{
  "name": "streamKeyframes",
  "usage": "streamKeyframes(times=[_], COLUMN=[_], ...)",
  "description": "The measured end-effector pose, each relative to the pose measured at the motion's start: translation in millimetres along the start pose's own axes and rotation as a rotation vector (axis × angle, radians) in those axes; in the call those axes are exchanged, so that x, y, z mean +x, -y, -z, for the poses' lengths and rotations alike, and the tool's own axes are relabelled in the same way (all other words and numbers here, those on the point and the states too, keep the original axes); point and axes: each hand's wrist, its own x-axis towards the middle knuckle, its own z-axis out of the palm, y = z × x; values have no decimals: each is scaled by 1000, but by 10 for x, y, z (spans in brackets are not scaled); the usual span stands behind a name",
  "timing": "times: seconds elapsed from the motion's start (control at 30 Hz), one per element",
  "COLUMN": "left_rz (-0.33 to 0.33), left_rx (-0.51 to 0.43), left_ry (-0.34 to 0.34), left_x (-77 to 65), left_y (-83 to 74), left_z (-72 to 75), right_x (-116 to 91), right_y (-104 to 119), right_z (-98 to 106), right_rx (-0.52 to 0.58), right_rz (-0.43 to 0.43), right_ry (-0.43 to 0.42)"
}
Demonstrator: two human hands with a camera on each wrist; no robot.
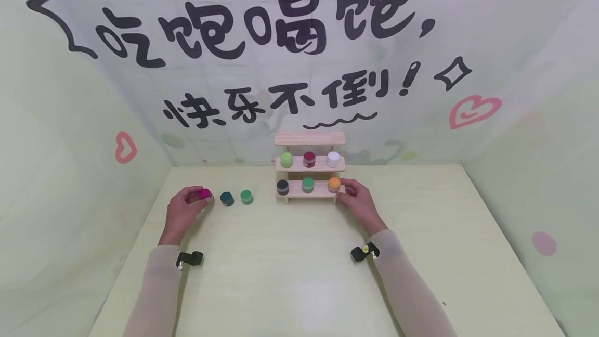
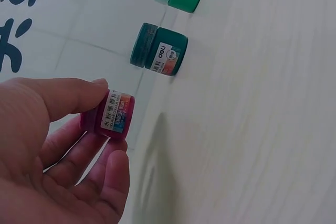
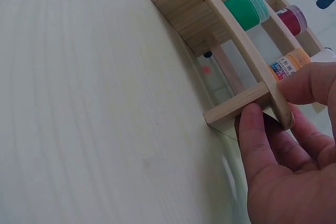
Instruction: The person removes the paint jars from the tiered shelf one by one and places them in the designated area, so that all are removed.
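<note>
My left hand pinches a magenta paint jar between thumb and fingers, its printed label showing in the left wrist view. To the right of it stand a dark teal paint jar and a green paint jar. At the rack's right end, my right hand grips the bottom shelf of a small wooden tiered rack, thumb on top and fingers underneath. The thumb lies right beside an orange paint jar on that shelf.
The bottom shelf also bears a black jar and a green jar. On the middle shelf stand light green, dark red and white jars. A printed cloth hangs behind the pale wooden table.
</note>
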Motion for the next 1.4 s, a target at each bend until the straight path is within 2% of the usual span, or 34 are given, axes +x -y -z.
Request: streamKeyframes(times=[0.3,0.67,0.9,1.17,1.4], left_rz=[19,-11,2,33,-6], left_rx=[32,53,32,-8,-22], left_ry=[6,35,41,-13,-108], left_x=[43,76,51,13,-20], left_y=[132,201,173,68,-58], left_z=[8,-27,-5,48,49], right_x=[3,3,-2,2,15], right_y=[-17,-47,-38,-30,-35], right_z=[-21,-9,-21,-18,-15], right_rx=[5,-3,-12,3,6], right_rz=[-1,4,24,14,15], right_ry=[8,-6,-4,-2,4])
